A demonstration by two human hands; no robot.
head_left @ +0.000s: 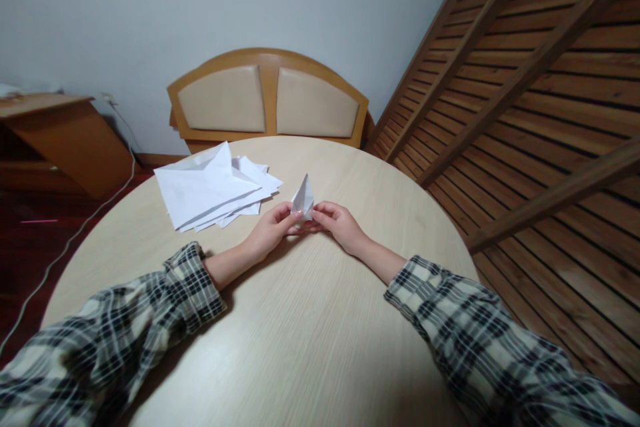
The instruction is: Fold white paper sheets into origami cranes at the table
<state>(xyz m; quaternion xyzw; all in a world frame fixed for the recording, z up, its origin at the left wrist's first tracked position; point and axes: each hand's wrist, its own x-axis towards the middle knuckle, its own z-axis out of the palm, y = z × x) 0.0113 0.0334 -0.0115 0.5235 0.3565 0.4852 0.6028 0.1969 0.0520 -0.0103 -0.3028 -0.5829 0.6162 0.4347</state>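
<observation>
A small piece of folded white paper point(303, 199) with a pointed top is held up just above the table, between my two hands. My left hand point(277, 227) pinches its lower left side, thumb in front and fingers behind. At its lower right corner, my right hand point(341, 225) grips it between thumb and fingers. The fingertips of both hands come close together below the paper, and the far side of the fold is hidden. To the left of my left hand lies a loose pile of white paper sheets point(207, 190).
The round wooden table point(300, 340) spreads under my arms. Behind it stands a wooden headboard point(270, 97) with two beige panels against the wall. Slatted wood panels point(540, 73) lean at the right. A brown desk point(70, 140) and a white cable point(75, 237) are at the left.
</observation>
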